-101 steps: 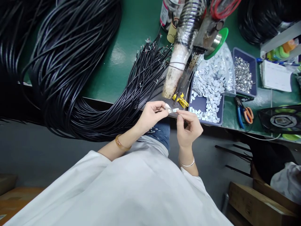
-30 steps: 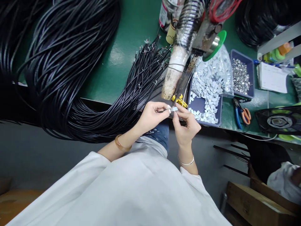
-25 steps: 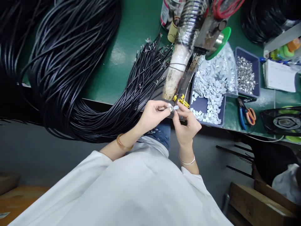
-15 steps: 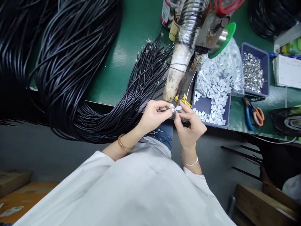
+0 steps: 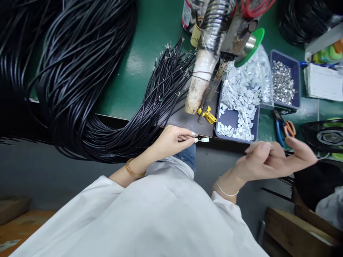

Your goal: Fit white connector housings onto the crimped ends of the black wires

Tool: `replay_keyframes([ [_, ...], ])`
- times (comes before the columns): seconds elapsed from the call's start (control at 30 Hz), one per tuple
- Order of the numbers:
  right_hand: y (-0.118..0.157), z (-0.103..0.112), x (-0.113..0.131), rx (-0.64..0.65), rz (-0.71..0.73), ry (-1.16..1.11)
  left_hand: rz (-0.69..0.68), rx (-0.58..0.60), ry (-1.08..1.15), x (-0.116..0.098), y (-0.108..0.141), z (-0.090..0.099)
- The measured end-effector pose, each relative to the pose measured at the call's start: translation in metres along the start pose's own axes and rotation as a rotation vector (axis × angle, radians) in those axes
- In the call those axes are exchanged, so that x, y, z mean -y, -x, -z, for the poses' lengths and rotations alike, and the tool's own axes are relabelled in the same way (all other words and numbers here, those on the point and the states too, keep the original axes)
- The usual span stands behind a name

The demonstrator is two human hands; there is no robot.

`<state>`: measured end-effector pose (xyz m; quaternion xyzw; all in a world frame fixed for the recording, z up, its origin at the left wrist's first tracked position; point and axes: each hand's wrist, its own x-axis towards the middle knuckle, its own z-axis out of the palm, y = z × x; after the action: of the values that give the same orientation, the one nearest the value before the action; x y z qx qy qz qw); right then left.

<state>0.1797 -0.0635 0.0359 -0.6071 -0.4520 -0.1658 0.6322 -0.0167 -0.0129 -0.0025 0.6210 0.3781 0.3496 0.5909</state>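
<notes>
Near the table's front edge, my left hand [image 5: 171, 144] pinches a cable end between thumb and fingertips. A small pale flat piece [image 5: 205, 140] sticks out to the right of that pinch on short thin wires. My right hand [image 5: 270, 160] is off to the right, apart from the cable, with one finger stretched out and nothing visible in it. Just beyond its fingers lie pliers [image 5: 284, 128] with blue and orange handles. A grey-blue tray [image 5: 229, 117] of similar pale pieces stands between the two hands.
A large bundle of black cables [image 5: 88, 71] covers the left side. A foil-wrapped duct [image 5: 199, 78] hangs over the middle beside a green spool [image 5: 258, 43]. A yellow tool [image 5: 207, 115] lies beneath. A second tray [image 5: 296, 85] holds small metal parts, near white papers [image 5: 325, 82].
My right hand has let go of the pale piece and swung right, toward the pliers. My left hand has shifted slightly down and left, still pinching the cable end.
</notes>
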Motion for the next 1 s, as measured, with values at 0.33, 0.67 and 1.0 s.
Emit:
replay_keyframes([
  [0.33, -0.028, 0.014, -0.061, 0.941, -0.247, 0.298, -0.173, -0.471, -0.893, 0.006, -0.023, 0.035],
  [0.67, -0.053, -0.012, -0.068, 1.221, 0.090, 0.512, -0.229, -0.393, 0.023, -0.014, 0.005, 0.008],
  [1.0, -0.037, -0.012, -0.070, 0.918, -0.027, 0.404, 0.171, 0.208, 0.394, 0.009, 0.019, -0.025],
])
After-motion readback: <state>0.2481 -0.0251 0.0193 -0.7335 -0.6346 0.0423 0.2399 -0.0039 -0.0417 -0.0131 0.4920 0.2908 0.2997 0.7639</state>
